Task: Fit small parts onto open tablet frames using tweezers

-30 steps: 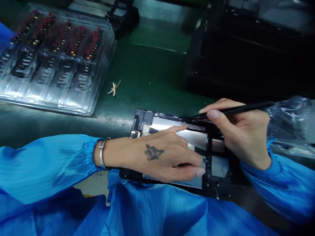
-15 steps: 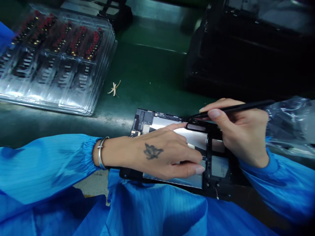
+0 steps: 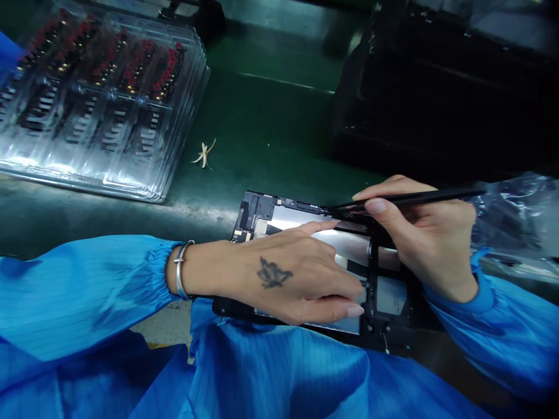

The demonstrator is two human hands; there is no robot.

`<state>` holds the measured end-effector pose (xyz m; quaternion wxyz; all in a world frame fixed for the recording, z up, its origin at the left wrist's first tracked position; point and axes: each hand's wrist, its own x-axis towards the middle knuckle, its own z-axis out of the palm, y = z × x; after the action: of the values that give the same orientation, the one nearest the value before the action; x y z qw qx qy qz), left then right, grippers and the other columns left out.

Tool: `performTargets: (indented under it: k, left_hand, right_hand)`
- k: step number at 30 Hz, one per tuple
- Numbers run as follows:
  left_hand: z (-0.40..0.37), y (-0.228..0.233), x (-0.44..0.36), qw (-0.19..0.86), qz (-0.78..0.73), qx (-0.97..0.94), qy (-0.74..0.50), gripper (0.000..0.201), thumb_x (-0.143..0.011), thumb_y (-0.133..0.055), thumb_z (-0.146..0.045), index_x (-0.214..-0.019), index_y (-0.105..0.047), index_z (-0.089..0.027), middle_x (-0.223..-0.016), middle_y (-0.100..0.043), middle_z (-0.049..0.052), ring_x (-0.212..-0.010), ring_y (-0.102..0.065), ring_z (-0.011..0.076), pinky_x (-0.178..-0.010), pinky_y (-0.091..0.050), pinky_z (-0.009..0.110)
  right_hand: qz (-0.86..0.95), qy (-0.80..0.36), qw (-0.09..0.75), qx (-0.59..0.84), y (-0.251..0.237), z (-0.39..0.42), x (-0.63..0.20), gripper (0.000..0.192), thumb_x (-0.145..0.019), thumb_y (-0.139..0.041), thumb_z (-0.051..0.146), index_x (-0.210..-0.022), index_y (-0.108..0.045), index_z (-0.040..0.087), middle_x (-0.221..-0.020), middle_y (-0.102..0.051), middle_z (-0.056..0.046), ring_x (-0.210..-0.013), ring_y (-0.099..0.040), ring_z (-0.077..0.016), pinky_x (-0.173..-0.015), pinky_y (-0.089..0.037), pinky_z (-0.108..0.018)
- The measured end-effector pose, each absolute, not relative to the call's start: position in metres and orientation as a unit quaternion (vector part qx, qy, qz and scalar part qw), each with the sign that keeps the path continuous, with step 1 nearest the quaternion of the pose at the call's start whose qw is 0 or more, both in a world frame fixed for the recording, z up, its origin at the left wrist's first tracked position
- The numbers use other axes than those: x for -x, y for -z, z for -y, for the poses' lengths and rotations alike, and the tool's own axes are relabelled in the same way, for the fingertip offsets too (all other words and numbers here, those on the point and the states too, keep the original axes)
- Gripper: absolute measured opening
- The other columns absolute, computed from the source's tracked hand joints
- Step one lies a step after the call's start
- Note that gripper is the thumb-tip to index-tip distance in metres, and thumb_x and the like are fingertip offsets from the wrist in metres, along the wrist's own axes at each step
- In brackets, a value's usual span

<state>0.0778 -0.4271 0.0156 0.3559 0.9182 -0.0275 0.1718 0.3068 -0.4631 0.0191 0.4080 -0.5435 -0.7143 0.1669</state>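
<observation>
If tool point(image 3: 445, 194), pinched by right hand point(image 3: 430, 238), slips, it could gouge device point(image 3: 391, 295) by near edge of desk point(image 3: 262, 139); left hand point(image 3: 301, 270) lies half-open across device, gripping nothing.

From close above, the head camera looks forward-down.

No text or number readable (any print on opened device point(image 3: 356, 247) too small).
</observation>
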Motion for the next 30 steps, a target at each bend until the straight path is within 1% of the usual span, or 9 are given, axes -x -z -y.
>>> performTargets:
  k: [9,15,16,18,20,21,23,26,30]
  left_hand:
    - [0.427,-0.016,-0.079,0.348,0.027,-0.92,-0.176,0.04,-0.113,-0.042,-0.034,-0.078,-0.055,-0.02,-0.069,-0.062,-0.005,-0.072,-0.06,0.0118,-0.122,-0.034,0.039]
    - [0.423,-0.025,-0.073,0.331,0.019,-0.926,-0.179,0.036,-0.11,-0.048,-0.028,-0.077,-0.057,-0.019,-0.068,-0.06,-0.005,-0.07,-0.06,0.0116,-0.118,-0.04,0.039]
    - [0.42,-0.027,-0.07,0.326,0.006,-0.924,-0.198,0.036,-0.11,-0.049,-0.027,-0.076,-0.057,-0.019,-0.067,-0.059,-0.005,-0.068,-0.058,0.0114,-0.113,-0.044,0.037]
    - [0.412,-0.028,-0.064,0.316,-0.065,-0.912,-0.254,0.036,-0.11,-0.049,-0.027,-0.077,-0.059,-0.018,-0.069,-0.061,-0.004,-0.066,-0.056,0.0112,-0.093,-0.051,0.03]
    - [0.404,-0.028,-0.058,0.307,-0.159,-0.89,-0.298,0.032,-0.11,-0.05,-0.028,-0.084,-0.064,-0.017,-0.077,-0.066,-0.001,-0.07,-0.059,0.0116,-0.073,-0.047,0.026]
    - [0.401,-0.026,-0.057,0.302,-0.193,-0.883,-0.302,0.029,-0.11,-0.051,-0.029,-0.089,-0.067,-0.017,-0.083,-0.069,0.0,-0.074,-0.061,0.0119,-0.069,-0.045,0.026]
    - [0.398,-0.022,-0.055,0.294,-0.216,-0.886,-0.286,0.025,-0.11,-0.055,-0.033,-0.099,-0.071,-0.018,-0.092,-0.072,0.001,-0.082,-0.064,0.0128,-0.073,-0.044,0.026]
    - [0.399,-0.017,-0.057,0.289,-0.214,-0.899,-0.249,0.024,-0.109,-0.058,-0.039,-0.107,-0.074,-0.02,-0.099,-0.073,0.001,-0.091,-0.063,0.0144,-0.081,-0.043,0.029]
    - [0.402,-0.015,-0.061,0.315,-0.211,-0.897,-0.228,0.018,-0.106,-0.064,-0.034,-0.104,-0.075,-0.021,-0.096,-0.074,-0.001,-0.09,-0.06,0.0146,-0.082,-0.04,0.03]
  right_hand:
    - [0.743,-0.144,0.399,0.517,-0.019,0.462,-0.306,0.007,-0.098,-0.072,0.023,-0.093,-0.077,0.021,-0.086,-0.073,-0.001,-0.078,-0.068,-0.0145,-0.065,-0.051,-0.029]
    - [0.674,-0.162,0.497,0.522,-0.02,0.466,-0.308,0.011,-0.098,-0.071,0.028,-0.094,-0.079,0.022,-0.087,-0.075,-0.002,-0.077,-0.07,-0.017,-0.065,-0.052,-0.034]
    - [0.664,-0.165,0.509,0.522,-0.021,0.468,-0.308,0.013,-0.099,-0.07,0.03,-0.093,-0.08,0.023,-0.087,-0.075,-0.003,-0.076,-0.07,-0.0179,-0.064,-0.052,-0.035]
    - [0.669,-0.179,0.513,0.507,-0.022,0.471,-0.307,0.015,-0.1,-0.069,0.032,-0.094,-0.08,0.025,-0.088,-0.076,-0.003,-0.078,-0.071,-0.0196,-0.065,-0.054,-0.037]
    - [0.709,-0.204,0.484,0.47,-0.023,0.475,-0.306,0.012,-0.1,-0.069,0.029,-0.1,-0.08,0.026,-0.092,-0.076,-0.003,-0.085,-0.073,-0.0206,-0.071,-0.056,-0.038]
    - [0.733,-0.213,0.467,0.446,-0.022,0.476,-0.305,0.012,-0.099,-0.07,0.026,-0.105,-0.08,0.027,-0.094,-0.077,-0.003,-0.088,-0.074,-0.0209,-0.073,-0.057,-0.038]
    - [0.767,-0.216,0.455,0.397,-0.021,0.477,-0.304,0.02,-0.096,-0.073,0.021,-0.113,-0.08,0.028,-0.095,-0.077,-0.003,-0.089,-0.074,-0.0215,-0.073,-0.059,-0.038]
    - [0.773,-0.207,0.48,0.358,-0.018,0.475,-0.303,0.03,-0.092,-0.075,0.015,-0.118,-0.081,0.027,-0.093,-0.077,-0.004,-0.086,-0.074,-0.0221,-0.071,-0.059,-0.038]
    - [0.781,-0.213,0.476,0.345,-0.018,0.474,-0.305,0.037,-0.091,-0.075,0.014,-0.125,-0.079,0.027,-0.096,-0.077,-0.005,-0.089,-0.073,-0.023,-0.074,-0.06,-0.04]
